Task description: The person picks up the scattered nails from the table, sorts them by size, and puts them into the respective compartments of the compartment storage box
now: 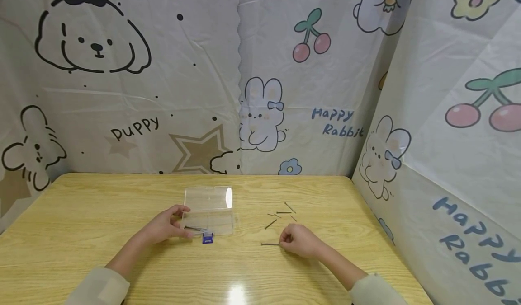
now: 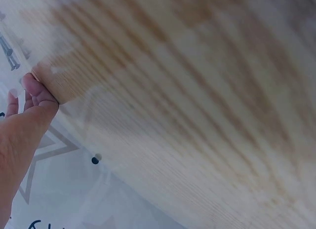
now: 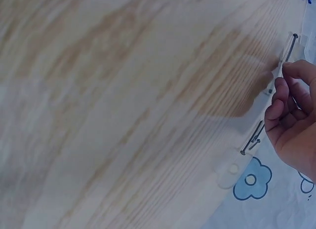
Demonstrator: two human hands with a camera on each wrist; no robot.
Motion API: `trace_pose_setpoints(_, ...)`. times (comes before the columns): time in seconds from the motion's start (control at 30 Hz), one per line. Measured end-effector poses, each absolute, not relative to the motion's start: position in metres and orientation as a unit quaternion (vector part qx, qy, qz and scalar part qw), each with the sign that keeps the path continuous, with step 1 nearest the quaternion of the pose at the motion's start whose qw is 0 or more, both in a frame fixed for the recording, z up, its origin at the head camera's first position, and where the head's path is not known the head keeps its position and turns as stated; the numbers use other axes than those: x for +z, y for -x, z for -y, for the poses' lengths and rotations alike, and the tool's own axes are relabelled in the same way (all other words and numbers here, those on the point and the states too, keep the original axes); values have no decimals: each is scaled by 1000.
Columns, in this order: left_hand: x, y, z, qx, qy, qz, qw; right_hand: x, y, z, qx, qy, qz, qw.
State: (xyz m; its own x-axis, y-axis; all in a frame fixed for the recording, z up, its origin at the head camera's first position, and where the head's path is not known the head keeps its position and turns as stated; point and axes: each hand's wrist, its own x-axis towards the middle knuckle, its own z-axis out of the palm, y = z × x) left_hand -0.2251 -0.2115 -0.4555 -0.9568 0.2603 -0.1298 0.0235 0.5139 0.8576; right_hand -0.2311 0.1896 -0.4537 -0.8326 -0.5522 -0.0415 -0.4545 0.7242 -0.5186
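Observation:
A clear plastic box lies on the table with its lid tipped back and a blue latch at its front. Inside its left part are a few nails. My left hand grips the box by its left side, thumb at the front corner and fingers farther back. To the right, my right hand pinches a long nail by one end; its head points left. The right wrist view shows this nail beyond the fingertips. Several loose nails of different lengths lie just behind the right hand.
The wood-grain table reaches back to a hanging cloth printed with cartoon animals. Another stretch of cloth runs along the table's right edge.

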Motion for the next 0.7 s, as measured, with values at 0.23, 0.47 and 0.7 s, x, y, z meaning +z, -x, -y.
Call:
trace_pose_setpoints(0.23,-456,225,212,487,-82,-861,123,-455,230,-187,-271,272,-918,99)
trace_pose_setpoints(0.47,-457,225,212,488,-80,-860,124,-453,230,-181,-289,261,-916,98)
trace_pose_setpoints(0.7,-457,226,212,488,-81,-860,122,-453,231,-173,-303,253,-916,72)
